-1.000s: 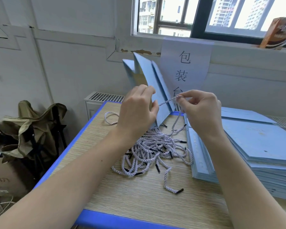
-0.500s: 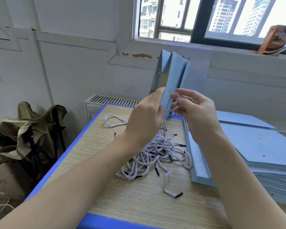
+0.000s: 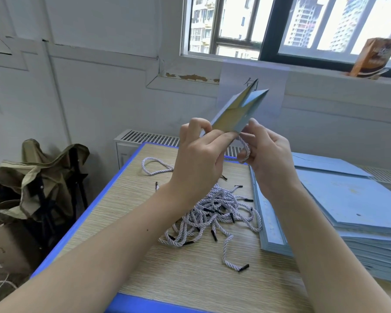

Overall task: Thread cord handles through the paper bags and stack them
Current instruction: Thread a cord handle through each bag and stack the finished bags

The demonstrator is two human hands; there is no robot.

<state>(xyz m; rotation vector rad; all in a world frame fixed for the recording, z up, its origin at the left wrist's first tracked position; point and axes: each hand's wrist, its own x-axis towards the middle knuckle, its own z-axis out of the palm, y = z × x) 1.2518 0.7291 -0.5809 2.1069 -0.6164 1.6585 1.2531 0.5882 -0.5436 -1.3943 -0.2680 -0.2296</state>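
Both hands are raised above the counter [image 3: 145, 227], which has a wood-grain top and a blue rim. The left hand [image 3: 199, 163] has its fingers curled around the lower edge of a folded blue paper bag [image 3: 237, 109], thumb and forefinger pinching it. The bag is held clear of the counter, tilted, its far end pointing up and away toward the window [image 3: 280, 26]. The right hand [image 3: 269, 159], just beside the left, grips a white twisted cord [image 3: 245, 147] in curled fingers; the cord forms a short loop running from the bag's lower corner down into that hand. Whether the cord passes through a hole in the bag cannot be told.

On the counter beneath the hands lies a tangled pile of cords [image 3: 212, 215] with black tips. A single cord loop [image 3: 154, 166] lies apart from the pile, toward the counter's far end. A stack of flat blue bags [image 3: 352, 211] sits on the counter, just beside the pile.

Off the counter's other side stands an olive folding chair [image 3: 38, 177].
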